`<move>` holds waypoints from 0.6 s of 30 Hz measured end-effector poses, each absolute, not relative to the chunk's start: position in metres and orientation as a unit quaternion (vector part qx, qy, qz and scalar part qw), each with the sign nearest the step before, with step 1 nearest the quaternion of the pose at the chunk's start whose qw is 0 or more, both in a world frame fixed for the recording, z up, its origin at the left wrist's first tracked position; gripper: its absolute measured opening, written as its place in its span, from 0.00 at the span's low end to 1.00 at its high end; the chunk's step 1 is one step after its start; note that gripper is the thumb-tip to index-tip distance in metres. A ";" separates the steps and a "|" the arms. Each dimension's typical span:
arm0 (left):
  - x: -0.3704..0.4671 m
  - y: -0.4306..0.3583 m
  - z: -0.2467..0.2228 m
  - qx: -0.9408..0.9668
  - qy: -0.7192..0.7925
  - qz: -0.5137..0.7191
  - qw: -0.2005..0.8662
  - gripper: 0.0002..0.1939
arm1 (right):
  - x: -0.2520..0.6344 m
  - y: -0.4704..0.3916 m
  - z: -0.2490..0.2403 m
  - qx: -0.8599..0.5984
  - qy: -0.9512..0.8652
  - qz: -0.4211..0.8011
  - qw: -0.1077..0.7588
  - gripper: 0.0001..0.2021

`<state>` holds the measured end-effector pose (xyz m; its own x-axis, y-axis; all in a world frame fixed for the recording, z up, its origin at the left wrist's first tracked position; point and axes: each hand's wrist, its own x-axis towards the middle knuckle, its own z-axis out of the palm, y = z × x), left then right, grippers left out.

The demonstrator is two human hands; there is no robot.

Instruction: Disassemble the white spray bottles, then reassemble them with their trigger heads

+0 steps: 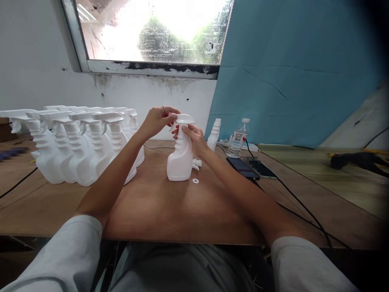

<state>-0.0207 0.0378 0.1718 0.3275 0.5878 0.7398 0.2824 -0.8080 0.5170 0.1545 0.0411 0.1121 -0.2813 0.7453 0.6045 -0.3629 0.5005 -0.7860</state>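
A white spray bottle [179, 164] stands upright on the brown table in front of me, its trigger sprayer head [184, 119] seated on the neck. My left hand [158, 121], with a ring on one finger, pinches the nozzle end of that head. At the neck, just under the head, the fingers of my right hand [194, 139] are closed around the collar. Partly hidden behind the bottle lies a loose trigger sprayer [197, 164]. A small white ring-shaped washer [195, 181] lies flat close to the bottle's base.
Rows of white spray bottles [82, 158] with heads on stand at the left. To the right are a headless white bottle [214, 136], a clear water bottle [238, 140], two phones [243, 168] and black cables [299, 207]. A window [152, 36] and blue sheet [288, 81] rise behind.
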 end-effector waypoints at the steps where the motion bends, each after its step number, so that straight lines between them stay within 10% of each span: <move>1: -0.021 0.038 0.172 0.802 0.270 0.511 0.150 0.13 | 0.155 0.041 0.112 -0.152 -0.642 0.476 0.582 0.22; 18: -0.015 0.013 0.179 0.811 0.324 0.484 -0.047 0.10 | 0.145 0.035 0.119 -0.238 -0.659 0.378 0.606 0.20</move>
<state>-0.0147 0.0131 0.1790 0.3209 0.4810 0.8159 0.5712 -0.7854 0.2383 0.1448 0.0348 0.1190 -0.1535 0.7713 0.6177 -0.1447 0.6008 -0.7862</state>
